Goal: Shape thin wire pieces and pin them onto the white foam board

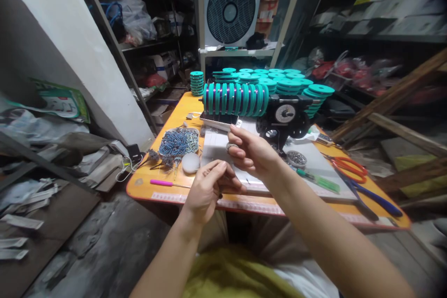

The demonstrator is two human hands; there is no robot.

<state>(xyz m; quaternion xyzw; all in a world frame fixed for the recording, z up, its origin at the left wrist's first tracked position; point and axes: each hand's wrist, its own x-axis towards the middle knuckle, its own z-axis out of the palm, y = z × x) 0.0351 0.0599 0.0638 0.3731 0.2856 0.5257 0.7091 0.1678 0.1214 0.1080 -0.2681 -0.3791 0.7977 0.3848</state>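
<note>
My left hand (pixel 212 186) is above the front edge of the orange table (pixel 139 184), its thumb and index finger pinched together on something too small to make out. My right hand (pixel 253 151) is just above and to the right, its fingers curled and closed; what it holds, if anything, is too fine to see. Behind the hands, a row of teal spools (pixel 235 99) sits on a black winding device (pixel 284 114) with a round dial. Under my hands lies a white board (pixel 214 144).
A tray of blue screw-like parts (pixel 178 142), a round white lid (pixel 190 163) and a pink-handled tool (pixel 161 182) lie left. To the right are a dish of small metal parts (pixel 296 158), a green tool (pixel 321 181) and blue-handled pliers (pixel 377 198). Stacked teal spools (pixel 288 84) stand behind.
</note>
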